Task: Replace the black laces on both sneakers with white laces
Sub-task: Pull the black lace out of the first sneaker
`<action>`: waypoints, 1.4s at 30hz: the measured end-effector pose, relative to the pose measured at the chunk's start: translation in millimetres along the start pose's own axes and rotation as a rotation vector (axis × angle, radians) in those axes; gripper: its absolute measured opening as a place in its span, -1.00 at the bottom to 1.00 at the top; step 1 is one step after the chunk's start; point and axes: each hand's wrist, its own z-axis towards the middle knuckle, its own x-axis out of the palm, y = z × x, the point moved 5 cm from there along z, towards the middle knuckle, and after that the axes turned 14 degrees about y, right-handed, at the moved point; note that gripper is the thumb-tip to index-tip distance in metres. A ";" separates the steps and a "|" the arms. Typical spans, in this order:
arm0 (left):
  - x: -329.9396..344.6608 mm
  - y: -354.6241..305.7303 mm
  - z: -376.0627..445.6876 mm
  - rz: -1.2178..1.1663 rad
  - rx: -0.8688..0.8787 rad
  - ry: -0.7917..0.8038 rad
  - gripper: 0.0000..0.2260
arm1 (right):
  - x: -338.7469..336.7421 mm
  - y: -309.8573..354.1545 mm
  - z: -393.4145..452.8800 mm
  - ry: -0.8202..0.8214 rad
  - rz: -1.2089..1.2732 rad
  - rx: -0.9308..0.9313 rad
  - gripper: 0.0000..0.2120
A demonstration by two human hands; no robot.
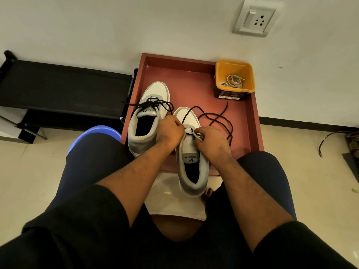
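Observation:
Two white and grey sneakers stand on a red tray. The left sneaker still carries its black lace, tied loosely over the tongue. The right sneaker hangs over the tray's near edge, heel towards me. My left hand grips its left side near the eyelets. My right hand pinches its black lace at the lowest eyelets, and the loose lace loops out over the tray to the right. White laces lie coiled in a yellow tub at the tray's far right corner.
A black shoe rack stands to the left against the white wall. I sit on a blue stool, with my knees either side of the tray. A cable lies on the floor at right. A wall socket is above.

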 end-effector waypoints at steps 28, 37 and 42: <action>-10.0 -14.0 -22.0 0.156 0.218 0.226 -0.77 | 1.4 -15.0 8.6 -0.099 0.089 0.028 -0.77; -25.1 -12.1 -13.0 0.343 0.154 0.100 -0.84 | 0.3 -16.2 9.9 -0.087 0.093 0.029 -0.80; -95.5 -23.2 -31.0 0.002 0.266 -0.341 -0.84 | 1.6 -18.7 16.4 -0.106 0.107 0.054 -0.81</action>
